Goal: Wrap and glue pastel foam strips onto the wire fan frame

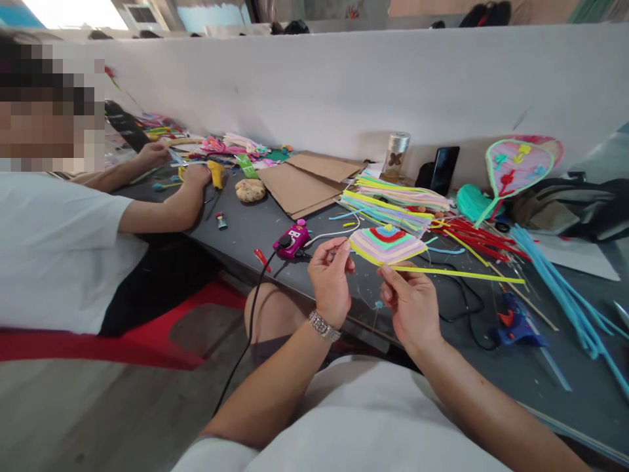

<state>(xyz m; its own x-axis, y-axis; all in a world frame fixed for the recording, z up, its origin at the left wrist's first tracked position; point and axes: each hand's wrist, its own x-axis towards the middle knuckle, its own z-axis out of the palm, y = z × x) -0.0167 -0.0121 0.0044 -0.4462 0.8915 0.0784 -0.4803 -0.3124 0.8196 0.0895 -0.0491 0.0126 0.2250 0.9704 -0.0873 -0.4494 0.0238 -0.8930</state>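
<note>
Pipe-cleaner fan (386, 244) between both hands, striped head at left, yellow stem (457, 273) pointing right, long axis nearly level. Left hand (331, 280) pinches the head's corner between thumb and forefinger; right hand (410, 305) pinches the stem. Blue hot-glue gun (518, 321) lies right of the right fingers (390, 274).

- Soft daylight fills the workroom, with glare burning out a window (73, 13) at the upper left of the frame.
- A pale partition wall (344, 85) stays bright across the top, a faint soft shadow falling beside a metal-lidded jar (396, 157) right of center.
- The jar's lid and a wristwatch (323, 326) at lower center catch small highlights.
- The pipe-cleaner weave (388, 244), left hand (331, 282) and right hand (410, 303) appear fairly sharp at center.
- Wide-angle distortion bends a table edge (565, 426) at lower right.
- A coarse mosaic patch (49, 111) obscures the upper left edge.
</note>
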